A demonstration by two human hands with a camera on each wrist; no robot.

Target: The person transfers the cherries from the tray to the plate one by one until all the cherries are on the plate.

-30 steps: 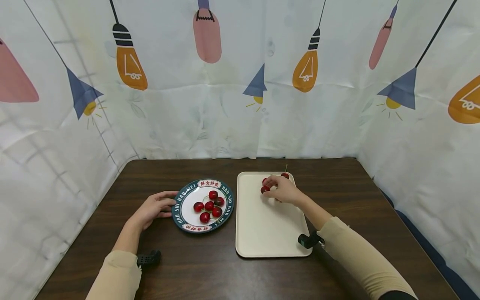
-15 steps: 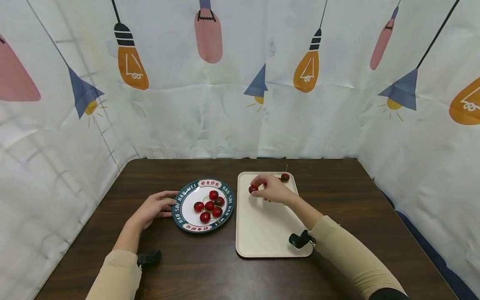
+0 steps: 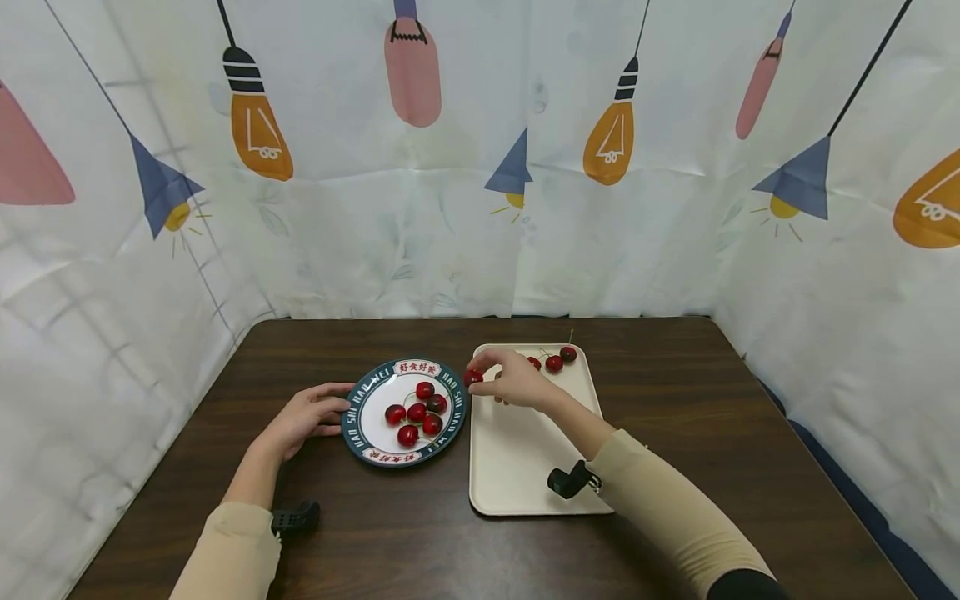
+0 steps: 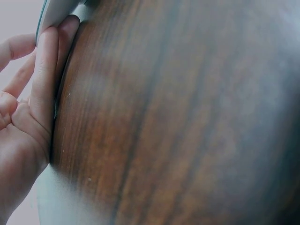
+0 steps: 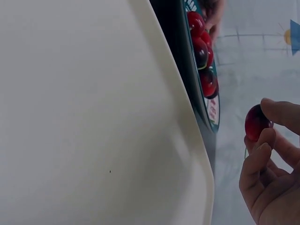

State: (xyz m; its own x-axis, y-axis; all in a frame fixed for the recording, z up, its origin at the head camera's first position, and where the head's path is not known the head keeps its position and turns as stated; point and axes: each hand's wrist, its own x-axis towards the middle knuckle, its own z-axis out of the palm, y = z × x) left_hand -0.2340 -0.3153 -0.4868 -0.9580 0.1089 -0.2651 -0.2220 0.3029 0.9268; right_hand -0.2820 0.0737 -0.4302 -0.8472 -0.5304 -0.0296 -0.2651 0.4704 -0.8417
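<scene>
In the head view my right hand [image 3: 517,383] is over the left far edge of a cream tray [image 3: 525,467], close to the plate. Its thumb and fingers pinch a dark red cherry [image 5: 257,123], clear of the tray in the right wrist view; a thin green stem shows below. My left hand [image 3: 302,419] rests at the left rim of a round white plate [image 3: 378,400] with a teal lettered border, its fingers extended and touching the edge. Several cherries [image 3: 417,412] lie on that plate. At the tray's far end are more cherries [image 3: 553,364], partly beside the right hand.
Plate and tray stand side by side on a dark brown wooden table [image 3: 360,533], a narrow gap between them. A white curtain [image 3: 450,250] printed with lamps and bulbs surrounds the table at the back and sides.
My right hand has moved left from the tray's far end toward the plate, carrying the cherry. Cherries behind it on the tray have come into view. The left hand and plate stay in place.
</scene>
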